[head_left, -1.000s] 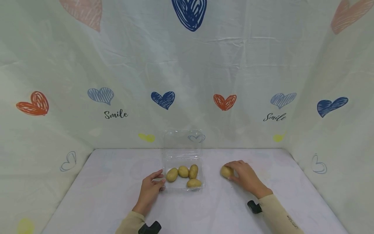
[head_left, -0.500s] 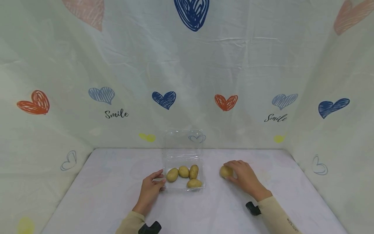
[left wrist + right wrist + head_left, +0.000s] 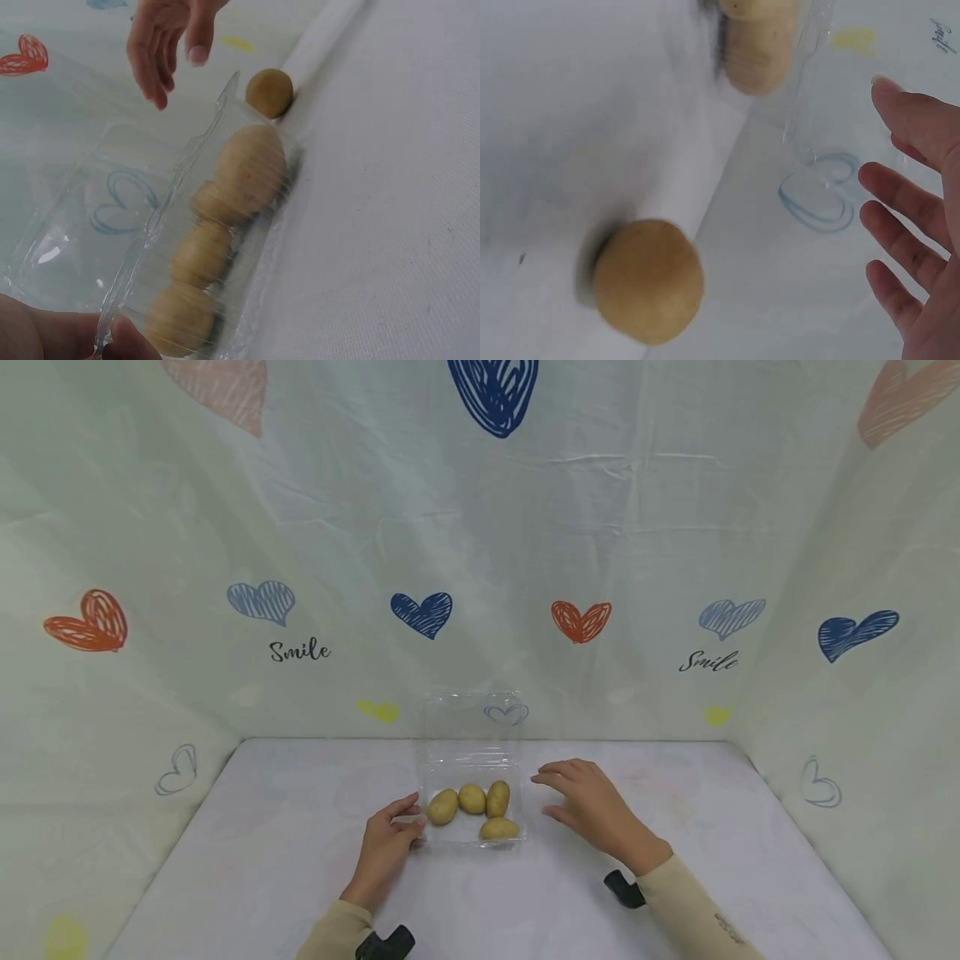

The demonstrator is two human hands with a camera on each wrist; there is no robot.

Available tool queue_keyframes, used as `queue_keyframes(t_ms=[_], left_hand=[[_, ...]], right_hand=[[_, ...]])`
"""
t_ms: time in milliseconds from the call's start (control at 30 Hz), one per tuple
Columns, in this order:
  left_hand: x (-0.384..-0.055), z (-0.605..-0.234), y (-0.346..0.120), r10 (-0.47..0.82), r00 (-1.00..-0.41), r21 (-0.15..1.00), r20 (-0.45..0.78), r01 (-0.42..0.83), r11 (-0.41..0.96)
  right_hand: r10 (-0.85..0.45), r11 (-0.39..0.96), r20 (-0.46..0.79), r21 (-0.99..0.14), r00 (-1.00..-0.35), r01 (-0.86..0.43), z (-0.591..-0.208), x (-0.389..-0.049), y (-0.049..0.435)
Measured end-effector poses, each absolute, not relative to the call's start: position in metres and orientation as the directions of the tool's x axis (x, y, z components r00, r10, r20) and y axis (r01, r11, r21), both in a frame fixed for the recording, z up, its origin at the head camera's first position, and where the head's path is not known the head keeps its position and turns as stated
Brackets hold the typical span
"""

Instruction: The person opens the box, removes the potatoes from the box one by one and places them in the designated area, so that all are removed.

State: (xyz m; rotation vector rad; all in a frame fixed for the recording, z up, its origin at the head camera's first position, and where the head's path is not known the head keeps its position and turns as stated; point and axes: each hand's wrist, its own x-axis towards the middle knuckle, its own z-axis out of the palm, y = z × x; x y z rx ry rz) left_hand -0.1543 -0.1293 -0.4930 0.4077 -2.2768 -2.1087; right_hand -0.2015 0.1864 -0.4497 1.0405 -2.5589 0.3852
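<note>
A clear plastic clamshell container (image 3: 456, 837) stands mid-table with its lid (image 3: 468, 722) raised, and several potatoes (image 3: 442, 807) lie inside. At its left side my left hand (image 3: 384, 847) pinches the rim between thumb and fingers, as the left wrist view shows. My right hand (image 3: 592, 806) hovers right of the container, fingers spread and holding nothing. A loose potato (image 3: 649, 282) sits on the table below and apart from that hand. The head view hides this potato behind the right hand, while the left wrist view shows it beyond the container.
A white cloth covers the table (image 3: 285, 827). Behind it hangs a pale backdrop (image 3: 480, 543) printed with hearts and words, which also closes off both sides. Each wrist wears a black camera mount (image 3: 625, 889).
My right hand has let go of the loose potato, risen and moved left toward the container, with its fingers spreading. The left hand and container have stayed in place.
</note>
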Motion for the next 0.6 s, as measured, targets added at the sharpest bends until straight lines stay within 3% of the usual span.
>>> queue_keyframes(t_ms=[467, 600], left_hand=[[-0.154, -0.492, -0.128, -0.199, -0.967, 0.982, -0.161, -0.178, 0.070], [-0.153, -0.492, -0.129, -0.198, -0.967, 0.983, -0.160, -0.175, 0.060]], right_hand=[[-0.763, 0.551, 0.370, -0.060, -0.531, -0.833, -0.448, -0.215, 0.150], [-0.794, 0.531, 0.294, -0.091, -0.532, -0.842, -0.446, -0.219, 0.142]])
